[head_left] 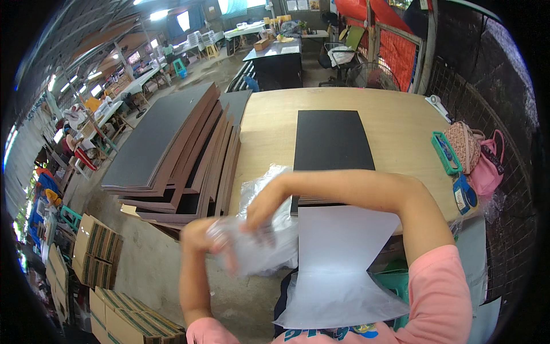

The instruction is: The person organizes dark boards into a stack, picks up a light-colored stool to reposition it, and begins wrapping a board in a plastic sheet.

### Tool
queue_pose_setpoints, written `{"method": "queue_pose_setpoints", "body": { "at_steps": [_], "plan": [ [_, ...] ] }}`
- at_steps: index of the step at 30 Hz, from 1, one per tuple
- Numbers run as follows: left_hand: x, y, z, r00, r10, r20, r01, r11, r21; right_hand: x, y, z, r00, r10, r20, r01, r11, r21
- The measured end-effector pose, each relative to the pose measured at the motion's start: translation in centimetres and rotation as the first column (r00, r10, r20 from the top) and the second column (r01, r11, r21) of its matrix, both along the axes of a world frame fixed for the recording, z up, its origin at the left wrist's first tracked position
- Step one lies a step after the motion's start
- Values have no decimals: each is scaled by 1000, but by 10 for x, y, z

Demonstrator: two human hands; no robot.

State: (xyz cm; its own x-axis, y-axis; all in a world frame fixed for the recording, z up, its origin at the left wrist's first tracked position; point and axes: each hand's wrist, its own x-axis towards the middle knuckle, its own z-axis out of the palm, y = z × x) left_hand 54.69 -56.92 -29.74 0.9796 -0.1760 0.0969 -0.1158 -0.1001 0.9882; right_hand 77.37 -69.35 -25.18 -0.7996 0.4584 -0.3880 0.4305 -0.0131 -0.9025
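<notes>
Plastic film (252,255) bunches between your left hand (200,234) and right hand (264,207), both pinching it, beside the table (401,126); it looks light, limp, probably slippery; best held by its edges.

Tan wood tbl (266,120) — blk boards (332,140) mid, board stack (163,137) L, teal basket (446,153) R.

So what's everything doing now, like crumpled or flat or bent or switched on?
Clear plastic: crumpled, bunched between left hand and right hand
Black boards: flat on the table
Big board stack: piled, edges uneven
Pale sheet: bent
Ceiling light: on
</notes>
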Motion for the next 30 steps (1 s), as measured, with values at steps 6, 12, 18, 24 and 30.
{"method": "queue_pose_setpoints", "body": {
  "at_steps": [6, 12, 18, 24, 30],
  "plan": [
    [-62, -87, 17, 849, 80, 522, 203, 863, -462, -55, -118, 41, 766, 523, -374, -453, 852, 263],
    [-9, -131, -33, 920, -371, 129, 386, 913, -131, 37, -232, -30, 388, -543, -744, 218, 839, -499],
    [22, -185, -51, 797, -543, -265, 549, 834, -58, 22, -340, -104, 660, -281, -696, 445, 893, 62],
    [37, -219, -40, 873, -382, 303, 471, 499, -727, 32, -409, -121, 409, -612, -677, 299, 791, -534],
    [33, -188, -26, 950, 284, 133, -240, 932, -273, 31, -431, -113, -135, -569, -811, 969, 95, -227]
  ]
}}
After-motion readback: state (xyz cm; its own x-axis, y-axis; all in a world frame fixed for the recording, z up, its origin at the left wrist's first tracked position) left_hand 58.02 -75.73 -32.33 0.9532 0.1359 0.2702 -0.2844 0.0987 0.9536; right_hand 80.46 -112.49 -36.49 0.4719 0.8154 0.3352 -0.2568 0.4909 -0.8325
